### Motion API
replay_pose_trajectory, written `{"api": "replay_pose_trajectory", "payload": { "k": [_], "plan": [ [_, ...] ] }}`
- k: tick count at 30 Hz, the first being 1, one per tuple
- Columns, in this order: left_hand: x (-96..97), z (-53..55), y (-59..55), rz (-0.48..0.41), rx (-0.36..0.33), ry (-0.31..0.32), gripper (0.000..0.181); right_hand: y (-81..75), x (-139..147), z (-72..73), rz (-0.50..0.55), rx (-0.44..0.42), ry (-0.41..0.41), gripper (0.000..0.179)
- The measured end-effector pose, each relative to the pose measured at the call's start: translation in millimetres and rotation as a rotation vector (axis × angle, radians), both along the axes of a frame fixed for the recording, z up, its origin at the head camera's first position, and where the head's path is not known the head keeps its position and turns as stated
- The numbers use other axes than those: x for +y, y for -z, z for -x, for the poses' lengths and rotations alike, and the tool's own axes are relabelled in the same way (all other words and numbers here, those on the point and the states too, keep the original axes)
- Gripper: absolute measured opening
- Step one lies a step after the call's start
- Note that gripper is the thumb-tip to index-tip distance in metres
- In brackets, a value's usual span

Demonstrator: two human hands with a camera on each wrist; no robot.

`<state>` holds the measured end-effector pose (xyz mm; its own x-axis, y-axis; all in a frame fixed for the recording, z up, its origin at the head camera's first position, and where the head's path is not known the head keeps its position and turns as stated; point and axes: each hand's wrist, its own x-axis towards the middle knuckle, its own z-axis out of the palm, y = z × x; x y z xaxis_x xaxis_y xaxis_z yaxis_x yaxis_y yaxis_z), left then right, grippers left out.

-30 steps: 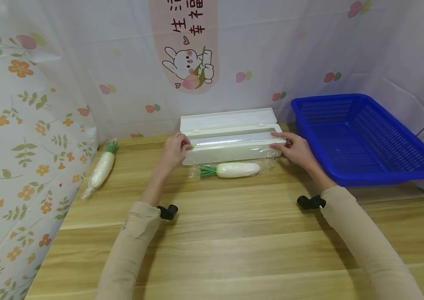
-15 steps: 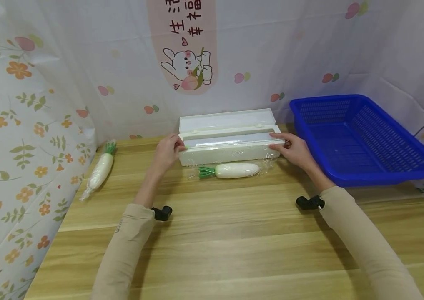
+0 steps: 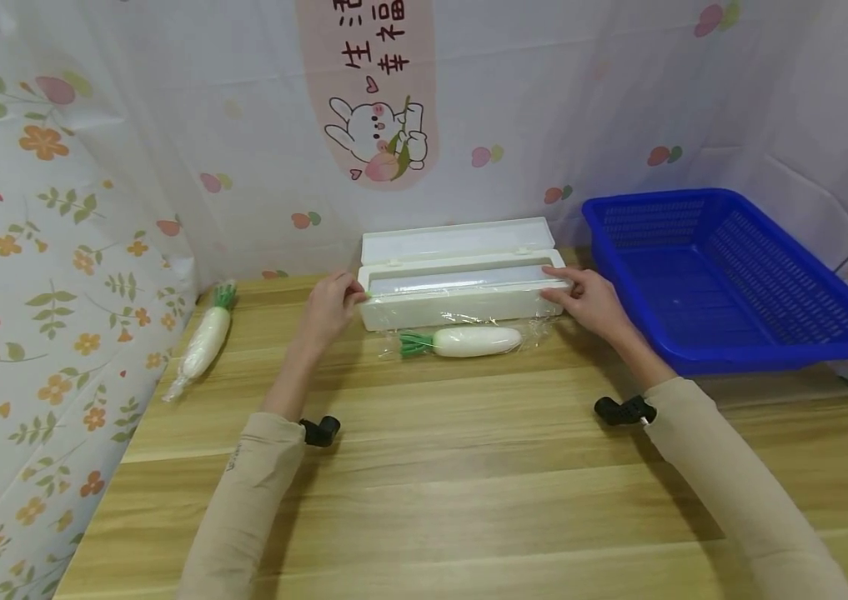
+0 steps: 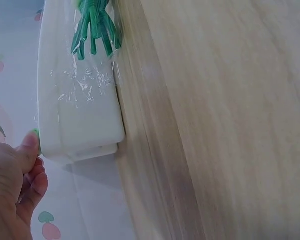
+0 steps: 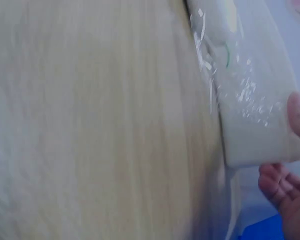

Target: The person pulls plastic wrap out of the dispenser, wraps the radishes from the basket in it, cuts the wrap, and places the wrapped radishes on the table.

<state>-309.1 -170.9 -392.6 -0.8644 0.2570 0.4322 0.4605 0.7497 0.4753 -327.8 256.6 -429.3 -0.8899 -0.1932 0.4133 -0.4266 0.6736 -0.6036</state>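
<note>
A long white cling film dispenser [image 3: 431, 312] stands at the back of the table, its lid [image 3: 461, 241] tipped back. My left hand [image 3: 329, 308] pinches a small green slider [image 4: 37, 133] at the left end of the front top edge, fingers curled under the thumb. At the other end, my right hand [image 3: 593, 300] grips the box, thumb on its front and fingers over the top. Cling film hangs down the front and over a white radish [image 3: 478, 341] with green stalks, which lies along the box's foot.
A second radish [image 3: 204, 342], wrapped in film, lies at the table's left edge. To the right stands a blue plastic basket [image 3: 694, 354], close by my right hand. Printed curtains [image 3: 243, 108] hang behind and at the left.
My left hand has slid a little to the left along the box's edge, and the green slider has moved with it to the end. The right hand keeps its place.
</note>
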Motion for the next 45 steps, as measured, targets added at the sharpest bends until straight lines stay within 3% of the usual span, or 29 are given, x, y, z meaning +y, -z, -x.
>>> {"api": "replay_pose_trajectory", "payload": {
  "k": [10, 13, 19, 26, 37, 45],
  "plan": [
    [-0.4, -3.2, 1.0, -0.063, -0.072, -0.004, 0.017, -3.3, -5, -6.4, 0.040, 0.025, 0.003, 0.038],
    [2.0, -3.9, 1.4, -0.070, -0.054, 0.011, 0.026, -2.4, -5, -6.9, 0.086, 0.056, 0.002, 0.031],
    [14.2, -3.6, 3.5, -0.001, 0.034, 0.079, 0.037, -1.6, -7, -9.1, 0.145, 0.083, 0.002, 0.021],
    [20.6, 0.5, 9.9, 0.033, 0.085, 0.075, 0.031, -2.8, -7, -13.9, 0.206, 0.065, 0.006, 0.014],
    [20.4, -2.0, 12.6, -0.027, 0.115, 0.115, 0.011, -4.6, -7, -18.3, 0.266, 0.055, -0.013, 0.010],
    [18.3, -9.5, 12.6, -0.053, 0.146, 0.196, 0.005, -33.2, -19, -49.9, 0.291, 0.002, -0.105, 0.009]
  ]
}}
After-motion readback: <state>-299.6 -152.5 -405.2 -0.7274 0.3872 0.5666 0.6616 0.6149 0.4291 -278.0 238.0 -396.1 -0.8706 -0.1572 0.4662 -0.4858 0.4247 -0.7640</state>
